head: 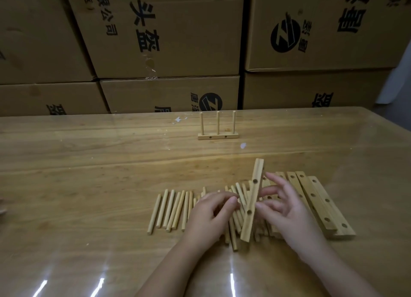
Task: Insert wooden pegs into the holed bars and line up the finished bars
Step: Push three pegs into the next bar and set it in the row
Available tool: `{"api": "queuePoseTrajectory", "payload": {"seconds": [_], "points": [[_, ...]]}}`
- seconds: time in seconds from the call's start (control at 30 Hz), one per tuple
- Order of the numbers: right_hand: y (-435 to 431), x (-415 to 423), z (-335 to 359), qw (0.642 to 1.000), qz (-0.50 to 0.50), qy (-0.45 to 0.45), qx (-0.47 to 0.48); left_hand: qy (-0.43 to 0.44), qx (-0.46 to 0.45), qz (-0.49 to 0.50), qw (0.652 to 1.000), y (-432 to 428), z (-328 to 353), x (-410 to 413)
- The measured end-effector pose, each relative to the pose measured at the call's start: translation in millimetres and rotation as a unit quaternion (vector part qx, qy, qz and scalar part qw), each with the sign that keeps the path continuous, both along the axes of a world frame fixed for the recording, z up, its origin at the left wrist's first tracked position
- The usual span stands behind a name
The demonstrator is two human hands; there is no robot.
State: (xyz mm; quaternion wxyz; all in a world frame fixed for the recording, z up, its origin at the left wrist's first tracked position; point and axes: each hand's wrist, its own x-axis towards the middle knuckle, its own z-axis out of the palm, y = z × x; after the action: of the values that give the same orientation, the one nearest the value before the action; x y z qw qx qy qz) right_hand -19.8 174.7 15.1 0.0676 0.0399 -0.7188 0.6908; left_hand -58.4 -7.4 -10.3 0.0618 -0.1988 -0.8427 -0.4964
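A holed bar (252, 199) rests tilted on the loose pegs (171, 207), holes facing up, probably for filling. The right hand (287, 207) steadies it with relaxed fingers. The left hand (206, 214) curls beside it, and I cannot tell its grasp.

A pale wooden bar with round holes (252, 199) tilts up on edge above a loose row of thin, light wooden pegs (171, 210) lying side by side on the bench. To its right, several matching holed bars (320, 205) lie flat together. Well beyond stands a finished bar (218, 137) with three upright pegs.
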Motion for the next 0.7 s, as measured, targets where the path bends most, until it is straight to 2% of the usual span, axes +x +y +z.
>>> {"api": "queuePoseTrajectory", "payload": {"seconds": [0.1,0.2,0.3,0.43,0.53,0.7], "points": [[-8.5,4.8,-2.4,0.993,0.005,0.029,0.111,-0.022,-0.014,-0.024,0.999,0.7,1.5,0.1],[-10.1,7.8,-2.9,0.962,0.014,0.095,0.256,-0.034,-0.001,-0.056,0.998,1.0,4.9,-1.5],[-7.9,8.9,-1.3,0.935,0.007,0.149,0.321,-0.099,0.053,-0.093,0.989,-4.6,7.1,-4.6],[6.8,3.2,3.2,0.851,-0.057,0.242,0.463,-0.196,0.172,-0.086,0.962,-12.5,9.8,-5.0],[14.7,1.4,10.4,0.839,-0.075,0.204,0.499,-0.228,0.258,-0.043,0.938,-14.6,13.4,-7.1],[16.6,-2.0,-1.8,0.779,0.057,0.088,0.618,-0.246,0.356,-0.021,0.901,-13.8,19.0,-7.2]]}}
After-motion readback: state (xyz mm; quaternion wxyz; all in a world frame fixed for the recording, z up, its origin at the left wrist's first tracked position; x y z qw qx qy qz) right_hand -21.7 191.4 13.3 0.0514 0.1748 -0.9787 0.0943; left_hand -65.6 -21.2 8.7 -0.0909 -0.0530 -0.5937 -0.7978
